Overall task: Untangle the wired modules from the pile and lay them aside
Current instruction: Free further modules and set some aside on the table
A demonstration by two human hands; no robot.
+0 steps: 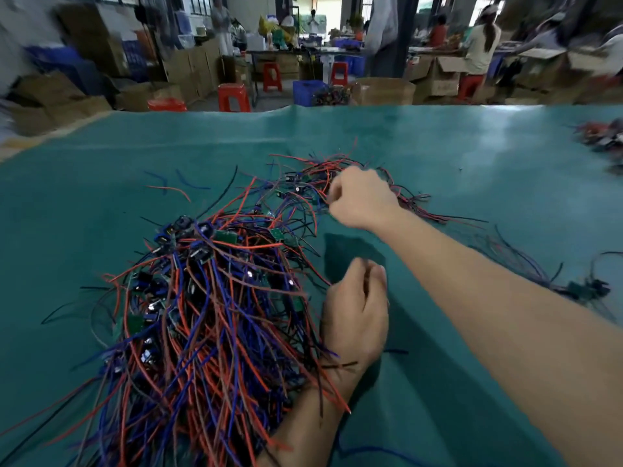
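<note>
Big tangled pile of red, blue & black wires w/ small green circuit-board modules [202, 315] sits on the teal-green table cover [472, 156], filling the lower-left of the view. Left hand [354, 308] rests at the pile's right edge, wrist partly under loose wire ends; fingers [374, 274] curled together w/ tips pinched narrow, but can't tell if a wire is between them. Right hand [362, 198] reaches fwd across the table, arm stretched from lower right; its fingers are closed into a loose fist over a thinner spread of red & black wires w/ modules [303, 187] just beyond the main pile. Looks to be gripping strands there, though motion blur hides the exact hold. A few more wired modules [586, 286] lie apart near the right edge, beside the forearm. Another small blurred heap [603, 139] sits far right on the cover. Beyond the table: red plastic stools [234, 97], a blue crate [308, 92], cardboard boxes [386, 91].
</note>
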